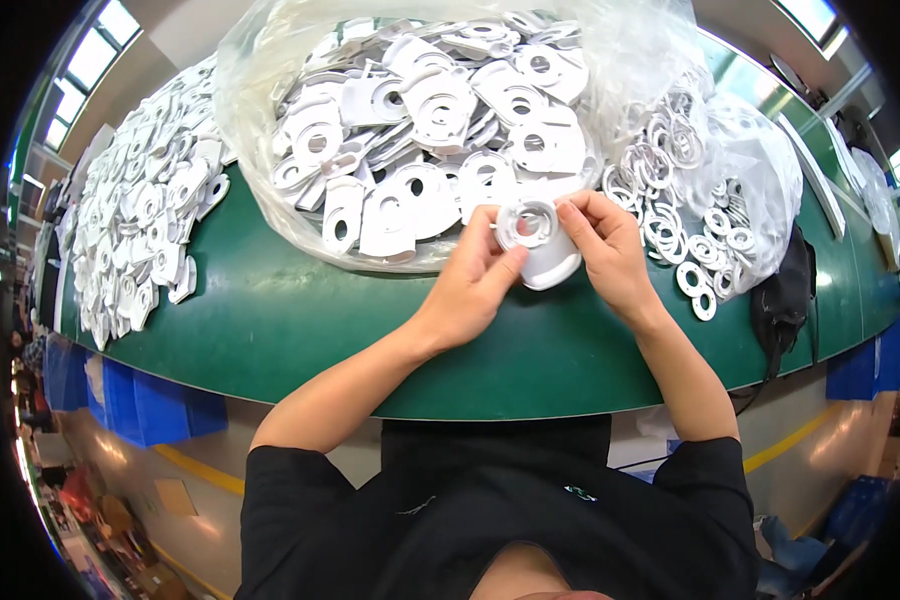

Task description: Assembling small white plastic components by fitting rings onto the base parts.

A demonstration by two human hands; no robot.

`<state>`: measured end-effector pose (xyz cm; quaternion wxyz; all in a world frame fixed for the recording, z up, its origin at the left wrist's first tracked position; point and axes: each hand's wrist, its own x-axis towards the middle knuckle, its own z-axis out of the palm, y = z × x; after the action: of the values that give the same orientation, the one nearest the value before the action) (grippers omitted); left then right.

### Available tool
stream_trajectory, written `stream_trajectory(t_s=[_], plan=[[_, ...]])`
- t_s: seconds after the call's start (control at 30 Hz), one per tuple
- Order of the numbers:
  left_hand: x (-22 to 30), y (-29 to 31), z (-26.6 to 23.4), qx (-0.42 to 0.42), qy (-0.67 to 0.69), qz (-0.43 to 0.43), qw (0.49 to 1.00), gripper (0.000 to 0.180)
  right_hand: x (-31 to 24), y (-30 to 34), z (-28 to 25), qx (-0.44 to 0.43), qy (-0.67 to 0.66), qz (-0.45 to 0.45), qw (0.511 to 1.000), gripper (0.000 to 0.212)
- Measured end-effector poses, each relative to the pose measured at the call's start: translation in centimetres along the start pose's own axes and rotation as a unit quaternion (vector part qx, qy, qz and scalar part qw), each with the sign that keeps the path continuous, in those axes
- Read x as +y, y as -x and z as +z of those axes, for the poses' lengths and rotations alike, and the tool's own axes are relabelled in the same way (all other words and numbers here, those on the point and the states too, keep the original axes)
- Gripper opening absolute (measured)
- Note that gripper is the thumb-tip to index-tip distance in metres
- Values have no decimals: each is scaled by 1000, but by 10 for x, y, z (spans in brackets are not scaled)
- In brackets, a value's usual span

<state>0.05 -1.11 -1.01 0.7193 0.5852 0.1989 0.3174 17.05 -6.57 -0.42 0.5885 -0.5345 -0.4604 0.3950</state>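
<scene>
Green table [270, 320], white plastic part [542, 245] pinched between left hand [475, 280], right hand [605, 250]

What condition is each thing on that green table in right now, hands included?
White plastic plate: lifted off the table, held between both hands.
White ring: sits on the held plate, under the fingers.
Left hand: gripping the plate's left side.
Right hand: pinching the plate's right edge.
Big clear bag: open, full of white plates.
Smaller clear bag: open, rings spilling out.
Loose pile of plates: heaped on the green table.
</scene>
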Motion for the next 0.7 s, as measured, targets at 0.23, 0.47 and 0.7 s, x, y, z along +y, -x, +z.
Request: stream_trajectory(t_s=[0.23, 0.47, 0.7], plan=[[2, -4, -15, -79, -65, -35, 994, 31, -11, 8, 7, -40, 219, -115, 968, 12], [-4, -2, -20, -24, -313, 81, 946, 24, -12, 9, 7, -101, 276, -92, 951, 10], [0, -3, -23, -45, -320, 35, 946, 26, -9, 9, 4, -136, 243, -54, 959, 10]])
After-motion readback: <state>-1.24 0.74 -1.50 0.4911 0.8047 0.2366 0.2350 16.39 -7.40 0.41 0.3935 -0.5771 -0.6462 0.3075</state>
